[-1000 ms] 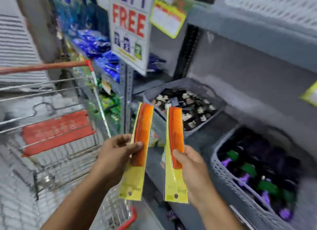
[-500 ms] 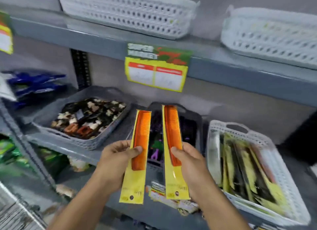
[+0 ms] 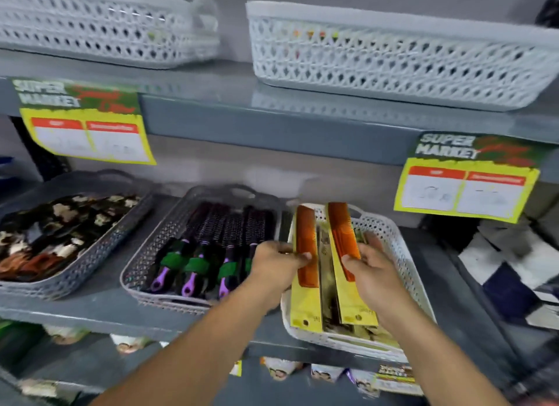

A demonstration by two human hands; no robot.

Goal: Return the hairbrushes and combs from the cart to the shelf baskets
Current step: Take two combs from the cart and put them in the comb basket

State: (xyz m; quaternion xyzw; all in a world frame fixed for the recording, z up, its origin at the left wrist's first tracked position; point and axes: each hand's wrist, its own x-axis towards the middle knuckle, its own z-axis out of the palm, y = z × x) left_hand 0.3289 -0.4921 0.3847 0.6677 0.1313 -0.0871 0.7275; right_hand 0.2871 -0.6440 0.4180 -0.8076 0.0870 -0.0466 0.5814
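Two carded combs, one (image 3: 306,254) pinched in the left hand (image 3: 273,268) and one (image 3: 344,254) in the right hand (image 3: 373,274), hang lengthwise directly over the white basket (image 3: 399,248).

Two orange combs (image 3: 306,248) (image 3: 343,239) on yellow cards (both lengthwise) held over the white basket (image 3: 402,254) of packaged combs.

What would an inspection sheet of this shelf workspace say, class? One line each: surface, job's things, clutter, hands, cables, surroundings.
Surface: grey metal shelf carrying baskets.
Job's things: two packaged orange combs, left comb and right comb, over the white basket; hairbrushes fill the grey basket.
Clutter: hair-clip basket at left.
Hands: left hand and right hand each grip one comb.
Cables: nothing seen.
Surroundings: white upper baskets, yellow price tags.
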